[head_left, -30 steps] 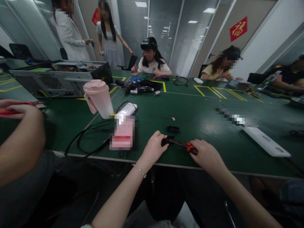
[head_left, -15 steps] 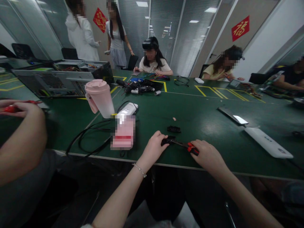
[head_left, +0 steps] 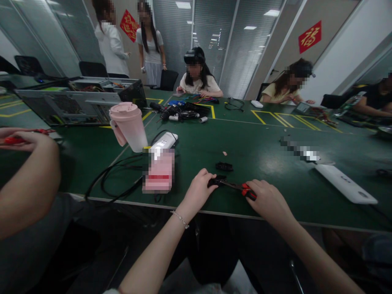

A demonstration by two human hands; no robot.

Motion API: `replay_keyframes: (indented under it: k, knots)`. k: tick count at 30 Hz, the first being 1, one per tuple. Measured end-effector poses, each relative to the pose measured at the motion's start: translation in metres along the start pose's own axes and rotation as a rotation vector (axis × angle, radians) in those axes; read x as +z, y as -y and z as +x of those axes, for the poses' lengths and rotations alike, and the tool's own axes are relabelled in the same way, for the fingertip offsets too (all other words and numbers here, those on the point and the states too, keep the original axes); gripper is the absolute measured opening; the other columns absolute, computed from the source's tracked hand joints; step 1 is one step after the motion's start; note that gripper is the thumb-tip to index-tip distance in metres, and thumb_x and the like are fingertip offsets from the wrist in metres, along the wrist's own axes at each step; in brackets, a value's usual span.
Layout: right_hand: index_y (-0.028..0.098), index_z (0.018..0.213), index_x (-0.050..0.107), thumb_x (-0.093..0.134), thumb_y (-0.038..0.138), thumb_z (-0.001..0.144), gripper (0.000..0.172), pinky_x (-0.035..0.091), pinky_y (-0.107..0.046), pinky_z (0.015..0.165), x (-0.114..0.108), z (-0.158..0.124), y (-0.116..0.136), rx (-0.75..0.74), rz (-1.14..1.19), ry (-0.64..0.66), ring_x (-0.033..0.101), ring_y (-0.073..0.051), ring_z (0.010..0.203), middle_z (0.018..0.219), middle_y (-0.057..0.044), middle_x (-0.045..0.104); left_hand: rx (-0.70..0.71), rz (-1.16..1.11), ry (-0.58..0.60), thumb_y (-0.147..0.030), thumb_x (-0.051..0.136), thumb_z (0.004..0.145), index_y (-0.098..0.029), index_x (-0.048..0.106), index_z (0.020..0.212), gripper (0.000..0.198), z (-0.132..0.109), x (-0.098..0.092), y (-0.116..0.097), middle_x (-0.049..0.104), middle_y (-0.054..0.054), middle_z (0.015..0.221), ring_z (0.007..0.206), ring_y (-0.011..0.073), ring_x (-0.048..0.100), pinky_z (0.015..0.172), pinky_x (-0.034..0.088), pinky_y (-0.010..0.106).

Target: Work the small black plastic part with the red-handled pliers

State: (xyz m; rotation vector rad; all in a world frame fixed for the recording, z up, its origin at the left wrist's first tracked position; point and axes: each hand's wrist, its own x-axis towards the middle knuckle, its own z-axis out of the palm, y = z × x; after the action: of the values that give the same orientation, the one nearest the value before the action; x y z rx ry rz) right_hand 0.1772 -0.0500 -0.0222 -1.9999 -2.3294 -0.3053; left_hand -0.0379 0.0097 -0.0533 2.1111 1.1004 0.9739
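Left hand [head_left: 198,190] pinches a small black part [head_left: 218,179] near the six-o'clock edge of the tabletop [head_left: 260,134]; right hand [head_left: 266,200] grips red-handled pliers [head_left: 246,189], meeting it from four o'clock; a loose bite could slip the tip into the left hand.

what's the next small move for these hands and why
Probably firm up the left hand's pinch on the black part before working the tool: the fingers hold one end, the tool's metal tip is at the other, and the right hand grips its handles. Whether the tip bites is too small to tell.
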Motion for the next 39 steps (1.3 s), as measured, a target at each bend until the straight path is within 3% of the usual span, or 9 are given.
replay_keyframes:
  k: [20, 39]
  knots:
    - [0.017, 0.088, 0.059, 0.048, 0.023, 0.074, 0.018, 0.037, -0.029, 0.066, -0.0011, 0.0008, 0.0006, 0.021, 0.04, 0.049, 0.052, -0.018, 0.074, 0.083, -0.006, 0.06, -0.005, 0.002, -0.002, -0.014, 0.065, 0.072, -0.016, 0.061, 0.097, 0.025, -0.0004, -0.0003, -0.0009, 0.05, 0.001, 0.088, 0.076, 0.0134, 0.053, 0.073, 0.046, 0.026]
    - [0.018, 0.086, 0.059, 0.048, 0.022, 0.074, 0.016, 0.037, -0.029, 0.067, 0.0001, 0.0001, -0.0004, -0.014, 0.018, 0.009, 0.052, -0.018, 0.074, 0.082, -0.007, 0.06, -0.035, -0.013, 0.009, -0.014, 0.065, 0.072, -0.016, 0.062, 0.096, 0.024, 0.0004, -0.0025, -0.0033, 0.051, 0.002, 0.089, 0.075, 0.0131, 0.053, 0.073, 0.047, 0.028]
